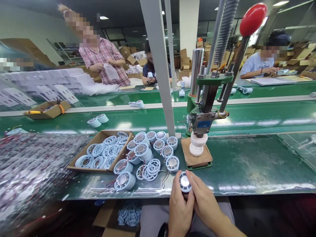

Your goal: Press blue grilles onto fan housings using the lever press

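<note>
Both my left hand (179,205) and my right hand (205,197) are closed around a light blue round housing (184,182) with a silver disc in its middle. It is held at the front edge of the green bench, its disc side facing up. Just beyond my hands stands a similar round housing (172,163), and several more, some with thin red and black wires, are grouped to the left. A small pile of light blue slotted rings (153,167) lies among them. My fingers cover the sides and underside of the held housing.
A hand press (203,123) with a red-knobbed lever (253,19) and white pressing blocks stands right of centre. A cardboard box (71,164) holds rings. Bagged, wired parts (37,171) cover the left side. Several people work beyond the green conveyor (259,115).
</note>
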Motion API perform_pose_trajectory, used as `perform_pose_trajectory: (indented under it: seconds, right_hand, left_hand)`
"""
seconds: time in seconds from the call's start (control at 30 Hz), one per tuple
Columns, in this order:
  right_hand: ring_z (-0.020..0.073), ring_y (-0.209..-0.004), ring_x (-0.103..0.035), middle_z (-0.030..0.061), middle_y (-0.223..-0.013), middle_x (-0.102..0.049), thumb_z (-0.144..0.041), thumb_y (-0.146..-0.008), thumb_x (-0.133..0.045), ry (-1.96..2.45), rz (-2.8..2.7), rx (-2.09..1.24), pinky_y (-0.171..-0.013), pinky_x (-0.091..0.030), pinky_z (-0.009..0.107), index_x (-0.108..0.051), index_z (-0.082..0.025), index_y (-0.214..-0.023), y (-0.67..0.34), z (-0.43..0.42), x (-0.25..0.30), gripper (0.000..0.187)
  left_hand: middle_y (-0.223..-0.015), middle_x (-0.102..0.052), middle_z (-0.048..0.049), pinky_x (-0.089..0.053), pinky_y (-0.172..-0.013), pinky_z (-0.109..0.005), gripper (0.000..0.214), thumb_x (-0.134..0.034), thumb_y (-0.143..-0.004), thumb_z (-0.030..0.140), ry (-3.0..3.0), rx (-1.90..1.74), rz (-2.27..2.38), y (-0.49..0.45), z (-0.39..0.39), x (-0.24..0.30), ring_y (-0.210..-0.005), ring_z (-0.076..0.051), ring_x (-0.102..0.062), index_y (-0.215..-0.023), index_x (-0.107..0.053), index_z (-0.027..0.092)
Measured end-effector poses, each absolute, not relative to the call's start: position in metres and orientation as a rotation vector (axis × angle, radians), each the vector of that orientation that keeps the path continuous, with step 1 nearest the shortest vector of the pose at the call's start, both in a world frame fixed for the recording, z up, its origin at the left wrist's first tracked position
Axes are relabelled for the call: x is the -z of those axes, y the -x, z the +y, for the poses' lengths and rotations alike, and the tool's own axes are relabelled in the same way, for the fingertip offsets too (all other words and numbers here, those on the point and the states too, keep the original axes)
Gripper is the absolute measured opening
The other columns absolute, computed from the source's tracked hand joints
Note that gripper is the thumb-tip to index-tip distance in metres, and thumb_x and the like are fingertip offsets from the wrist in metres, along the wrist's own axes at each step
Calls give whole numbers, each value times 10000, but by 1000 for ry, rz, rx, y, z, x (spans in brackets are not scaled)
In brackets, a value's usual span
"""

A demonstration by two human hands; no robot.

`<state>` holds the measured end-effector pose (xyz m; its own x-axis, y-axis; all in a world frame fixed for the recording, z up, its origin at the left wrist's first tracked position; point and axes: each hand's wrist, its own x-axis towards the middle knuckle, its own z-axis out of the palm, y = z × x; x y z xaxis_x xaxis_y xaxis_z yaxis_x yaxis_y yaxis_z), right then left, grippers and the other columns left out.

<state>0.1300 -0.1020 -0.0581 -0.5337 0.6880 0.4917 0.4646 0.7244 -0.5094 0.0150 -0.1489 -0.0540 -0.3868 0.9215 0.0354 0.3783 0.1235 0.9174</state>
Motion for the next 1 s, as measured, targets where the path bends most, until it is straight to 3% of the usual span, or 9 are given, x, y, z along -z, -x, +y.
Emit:
perform_pose_trajectory:
  seconds: [0.1, 0.27, 0.37, 0.43, 0.57, 0.63, 0.73, 0.87, 1.0]
  right_hand:
    - [264, -1296, -566, 153, -1423, -548, -119, -827, -563, 791, -2361, -360, -991, -572, 395, -306, -189, -1544, -151, -87, 14, 764]
    - [317, -1318, -498, 166, -1373, -538, -249, -882, -622, 732, -1979, 384, -1111, -423, 553, -439, -111, -1446, -183, -8, -157, 608]
    - [270, -1295, -493, 159, -1377, -531, -222, -912, -611, 860, -1762, 490, -1052, -494, 412, -452, -79, -1435, -177, 50, -259, 565]
    - [192, -1137, -644, 117, -1250, -647, -244, -973, -529, 887, -1791, 235, -879, -566, 294, -528, -74, -1362, -166, 81, -298, 425]
    - [-25, -574, -687, 35, -854, -734, -249, -1015, -30, 865, -1897, -20, -558, -451, 59, -615, 105, -1082, -146, 115, -308, 687]
    - [-48, -468, -625, 11, -808, -715, -263, -1057, -112, 856, -1891, -75, -526, -463, 42, -616, 84, -1072, -142, 120, -300, 612]
    - [-10, -500, -632, -14, -747, -672, -304, -1086, -192, 869, -1889, -135, -552, -527, 113, -642, -7, -1035, -140, 121, -300, 541]
    - [-29, -552, -667, -22, -764, -652, -287, -1028, 62, 875, -1894, -131, -600, -467, 112, -616, 70, -1072, -149, 101, -317, 768]
    - [107, -849, -710, 53, -1049, -722, -265, -1051, -311, 769, -1854, -9, -727, -618, 269, -650, -181, -1100, -182, 17, -257, 352]
  left_hand:
    - [-1355, -609, -191, -398, -1097, -500, 543, -559, -779, 217, -1231, -1273, 1811, -9, -142, 38, -1277, -318, -549, -1310, -516, 115]
    - [-1123, -728, -80, -487, -964, -398, 491, -602, -667, 132, -1339, -1321, 1635, -3, -106, -9, -1045, -266, -660, -1155, -631, 176]
    - [-1048, -736, -57, -499, -908, -376, 439, -619, -681, 147, -1348, -1389, 1591, 1, -71, -26, -971, -244, -668, -1118, -643, 184]
    - [-1034, -733, -83, -503, -893, -393, 446, -636, -678, 153, -1324, -1428, 1571, 3, -49, -28, -947, -253, -671, -1123, -638, 155]
    - [-1093, -716, -128, -494, -926, -423, 519, -684, -653, 143, -1296, -1490, 1506, 1, -22, -20, -985, -266, -663, -1167, -612, 123]
    - [-1093, -722, -105, -495, -928, -402, 519, -699, -636, 118, -1318, -1493, 1434, -5, -14, -17, -987, -251, -663, -1149, -625, 145]
    - [-1043, -736, -77, -500, -914, -384, 471, -680, -639, 78, -1336, -1478, 1342, -14, -6, -15, -951, -231, -666, -1103, -647, 155]
    - [-1077, -730, -87, -489, -947, -408, 478, -666, -660, 69, -1312, -1468, 1300, -18, -5, -13, -984, -237, -662, -1132, -636, 143]
    - [-1185, -697, -107, -454, -1018, -428, 608, -669, -646, 45, -1277, -1488, 1289, -22, -12, -5, -1108, -255, -637, -1237, -580, 153]
